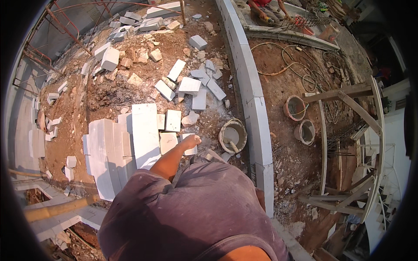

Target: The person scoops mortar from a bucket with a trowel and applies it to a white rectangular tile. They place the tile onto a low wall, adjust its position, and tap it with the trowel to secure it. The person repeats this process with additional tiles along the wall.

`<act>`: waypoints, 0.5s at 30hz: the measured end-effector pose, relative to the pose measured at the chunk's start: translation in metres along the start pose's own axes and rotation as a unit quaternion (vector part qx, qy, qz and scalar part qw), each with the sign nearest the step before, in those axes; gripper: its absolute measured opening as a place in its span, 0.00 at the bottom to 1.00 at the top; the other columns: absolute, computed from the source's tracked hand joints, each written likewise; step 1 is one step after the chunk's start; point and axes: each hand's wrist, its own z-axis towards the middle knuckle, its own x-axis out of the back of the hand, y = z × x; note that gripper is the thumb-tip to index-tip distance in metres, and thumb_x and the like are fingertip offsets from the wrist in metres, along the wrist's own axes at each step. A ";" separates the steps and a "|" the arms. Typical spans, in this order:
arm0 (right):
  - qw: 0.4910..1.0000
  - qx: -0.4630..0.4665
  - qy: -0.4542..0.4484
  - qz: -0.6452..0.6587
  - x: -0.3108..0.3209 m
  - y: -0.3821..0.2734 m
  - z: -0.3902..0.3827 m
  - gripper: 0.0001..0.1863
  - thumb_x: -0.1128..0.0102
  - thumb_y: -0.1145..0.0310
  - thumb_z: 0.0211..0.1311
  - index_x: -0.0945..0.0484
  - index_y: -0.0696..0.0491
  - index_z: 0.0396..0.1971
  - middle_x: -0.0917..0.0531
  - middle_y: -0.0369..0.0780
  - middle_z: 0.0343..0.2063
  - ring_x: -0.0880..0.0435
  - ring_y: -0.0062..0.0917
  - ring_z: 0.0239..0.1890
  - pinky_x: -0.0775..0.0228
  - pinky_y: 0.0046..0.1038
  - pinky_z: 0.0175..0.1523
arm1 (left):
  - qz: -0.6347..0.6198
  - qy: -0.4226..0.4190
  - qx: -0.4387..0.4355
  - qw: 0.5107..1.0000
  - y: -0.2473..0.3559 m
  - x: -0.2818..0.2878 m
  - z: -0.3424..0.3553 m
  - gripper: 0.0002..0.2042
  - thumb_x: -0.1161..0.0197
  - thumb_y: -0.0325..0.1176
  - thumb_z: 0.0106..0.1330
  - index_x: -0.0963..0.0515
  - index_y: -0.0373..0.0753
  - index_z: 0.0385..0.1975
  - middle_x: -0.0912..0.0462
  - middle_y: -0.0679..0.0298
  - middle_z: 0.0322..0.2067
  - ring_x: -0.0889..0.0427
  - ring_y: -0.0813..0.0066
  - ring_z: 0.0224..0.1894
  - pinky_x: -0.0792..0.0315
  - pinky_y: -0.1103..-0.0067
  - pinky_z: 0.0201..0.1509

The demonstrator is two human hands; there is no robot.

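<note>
My left arm reaches forward over the ground, and my left hand (pixel 191 140) looks closed, its fingers curled together. Whatever they hold, if anything, is hidden. Just beneath and beside that hand lies a pale block piece (pixel 190 151), partly covered by my arm. Right of the hand stands a round mortar bucket (pixel 224 132) with a grey mix inside and a light handle (pixel 234 147) sticking out over its near rim. A long white block (pixel 145 130) lies left of the hand, next to a stack of large blocks (pixel 106 148). My right hand is hidden behind my body.
A low white block wall (pixel 257 113) runs along my right. Beyond it are two buckets (pixel 295 108), a hose (pixel 287 65), a wooden frame (pixel 339 93) and another person (pixel 265 11). Broken blocks (pixel 190 85) and rubble cover the ground ahead; scaffolding (pixel 56 26) stands far left.
</note>
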 end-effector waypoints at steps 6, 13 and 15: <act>0.995 -0.047 -0.008 0.093 0.025 -0.135 0.025 0.16 0.42 0.55 0.68 0.21 0.51 0.46 0.20 0.31 0.26 0.22 0.19 0.29 0.28 0.27 0.33 | -0.148 0.064 0.030 0.986 0.035 0.029 0.001 0.22 0.40 0.43 0.70 0.25 0.35 0.58 0.16 0.60 0.43 0.19 0.72 0.44 0.26 0.73 0.51; 0.995 0.032 -0.086 -0.033 0.019 -0.202 0.083 0.16 0.40 0.56 0.66 0.19 0.53 0.43 0.22 0.31 0.25 0.26 0.16 0.26 0.31 0.25 0.32 | -0.285 0.141 0.241 0.917 -0.041 0.005 -0.088 0.20 0.42 0.43 0.72 0.25 0.41 0.58 0.20 0.63 0.52 0.20 0.71 0.49 0.28 0.75 0.46; 0.991 -0.006 -0.112 -0.075 0.002 -0.188 0.128 0.16 0.39 0.58 0.65 0.18 0.56 0.42 0.19 0.34 0.24 0.24 0.18 0.22 0.31 0.25 0.28 | -0.359 0.175 0.261 0.879 -0.073 -0.022 -0.126 0.21 0.40 0.44 0.71 0.24 0.36 0.57 0.19 0.61 0.46 0.20 0.74 0.44 0.24 0.76 0.45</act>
